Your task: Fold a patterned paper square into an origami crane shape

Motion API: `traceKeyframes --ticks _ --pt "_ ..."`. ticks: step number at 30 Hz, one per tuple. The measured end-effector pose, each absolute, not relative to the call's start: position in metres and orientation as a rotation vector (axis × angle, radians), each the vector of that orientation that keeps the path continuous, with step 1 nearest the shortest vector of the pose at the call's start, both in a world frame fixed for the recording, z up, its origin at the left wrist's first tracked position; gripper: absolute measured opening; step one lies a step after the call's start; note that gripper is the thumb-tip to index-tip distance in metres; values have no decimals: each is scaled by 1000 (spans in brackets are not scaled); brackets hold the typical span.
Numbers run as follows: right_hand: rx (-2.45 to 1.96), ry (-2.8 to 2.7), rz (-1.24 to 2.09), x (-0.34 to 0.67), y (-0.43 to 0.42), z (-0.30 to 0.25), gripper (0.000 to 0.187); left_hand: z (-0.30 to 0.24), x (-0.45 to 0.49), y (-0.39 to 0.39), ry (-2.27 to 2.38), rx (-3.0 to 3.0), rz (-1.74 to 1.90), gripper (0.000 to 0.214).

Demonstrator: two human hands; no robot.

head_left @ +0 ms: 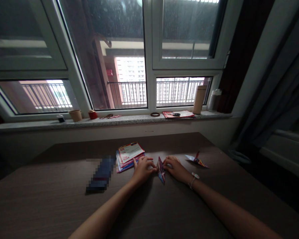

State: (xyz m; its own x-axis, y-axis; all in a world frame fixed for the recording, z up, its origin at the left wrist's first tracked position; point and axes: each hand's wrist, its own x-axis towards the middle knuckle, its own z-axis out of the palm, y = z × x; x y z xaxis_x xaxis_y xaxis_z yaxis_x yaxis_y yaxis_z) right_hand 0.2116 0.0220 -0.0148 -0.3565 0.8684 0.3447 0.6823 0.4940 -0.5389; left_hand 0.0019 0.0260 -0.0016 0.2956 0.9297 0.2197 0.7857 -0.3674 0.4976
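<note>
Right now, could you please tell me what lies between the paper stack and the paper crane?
The head view shows the left hand, the pointed folded paper and the right hand between the paper stack and the paper crane.

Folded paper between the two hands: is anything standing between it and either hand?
Nothing visible is. Fingertips of the left hand and the right hand meet the folded paper from either side. The paper stack lies beyond the left hand, and the paper crane beyond the right, so neither blocks.
</note>
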Motion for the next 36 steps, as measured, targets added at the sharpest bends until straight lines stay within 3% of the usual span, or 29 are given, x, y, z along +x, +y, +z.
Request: traceKeyframes --ticks 22,28,36 --pt "-1279 -2163 350 210 16 -10 10 1 10 20 1585 2359 722 9" --pt "-1390 -2162 247 202 11 -9 30 1 8 22 1582 2356 737 7" --pt "-1490 -2153 145 193 14 -9 38 2 7 24 1652 2365 709 6"
